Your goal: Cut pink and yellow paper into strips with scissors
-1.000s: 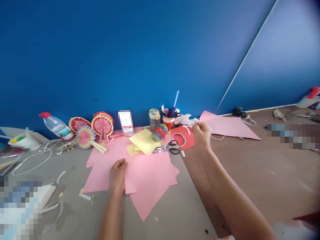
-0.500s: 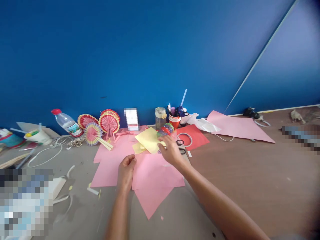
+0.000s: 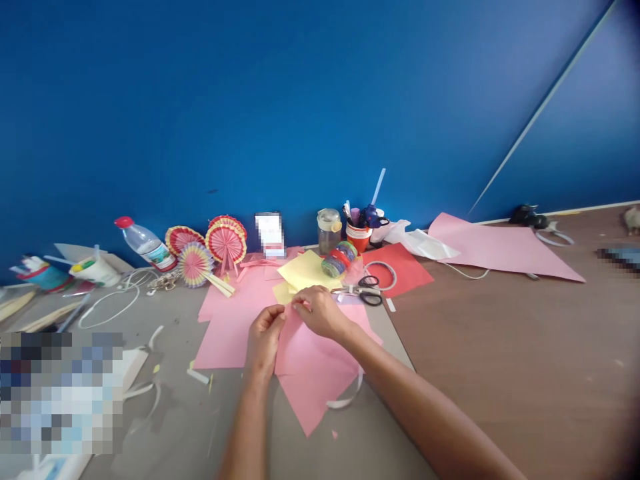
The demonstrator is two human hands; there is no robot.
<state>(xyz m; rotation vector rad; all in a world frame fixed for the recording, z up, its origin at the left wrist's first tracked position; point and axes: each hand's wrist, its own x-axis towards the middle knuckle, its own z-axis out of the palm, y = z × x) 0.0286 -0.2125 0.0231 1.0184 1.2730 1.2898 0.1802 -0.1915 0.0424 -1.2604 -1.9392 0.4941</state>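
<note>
My left hand point(image 3: 265, 335) rests closed on the upper edge of a pink paper sheet point(image 3: 313, 377) lying on the table, fingers pinching its corner. My right hand point(image 3: 320, 312) meets it from the right, fingers curled and pinching the same edge. A thin white strip point(image 3: 345, 400) curls beside my right forearm on the pink sheet. More pink sheets point(image 3: 227, 327) lie underneath, with yellow paper point(image 3: 305, 270) just beyond my hands.
Scissors point(image 3: 363, 293), stacked tape rolls point(image 3: 339, 258), a jar point(image 3: 329, 230) and a red pen cup point(image 3: 359, 235) stand behind. Pleated paper fans point(image 3: 215, 243) and a water bottle point(image 3: 145, 243) sit left. Red paper point(image 3: 403, 267) and another pink sheet point(image 3: 495, 250) lie right, on brown board.
My right hand came back from the far red paper, past the tape rolls, to join the left hand at the pink sheet's edge. The white strip now lies beside my forearm.
</note>
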